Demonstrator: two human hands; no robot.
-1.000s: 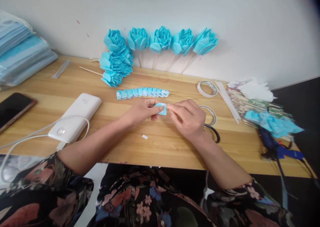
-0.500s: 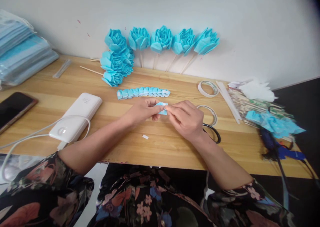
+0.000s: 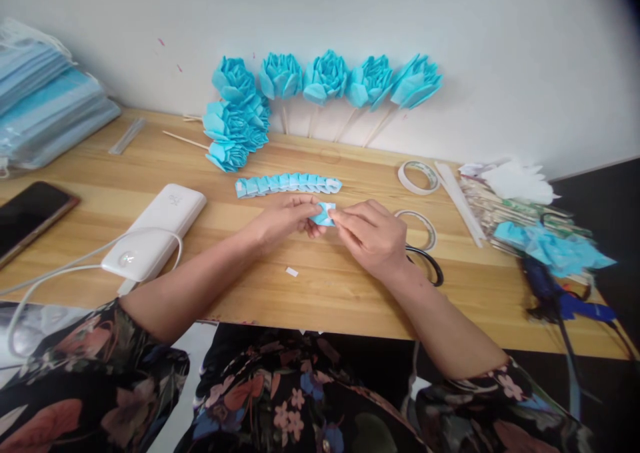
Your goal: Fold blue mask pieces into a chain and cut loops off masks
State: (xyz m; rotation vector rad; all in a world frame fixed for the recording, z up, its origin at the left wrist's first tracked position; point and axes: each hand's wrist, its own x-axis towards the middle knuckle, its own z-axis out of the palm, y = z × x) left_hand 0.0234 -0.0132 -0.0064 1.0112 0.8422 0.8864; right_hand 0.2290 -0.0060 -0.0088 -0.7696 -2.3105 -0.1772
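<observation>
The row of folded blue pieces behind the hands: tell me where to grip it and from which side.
Take the row of folded blue pieces at its two ends, coming from above. It lies flat on the table as a long, thin chain running left to right, so a single pinch at the middle would probably let it sag or come apart. Both ends lie free.

Five paper flowers on sticks point(image 3: 325, 76) upper centre, two tape rolls point(image 3: 419, 176) right, one phone point(image 3: 30, 212), one power bank point(image 3: 155, 230).
</observation>
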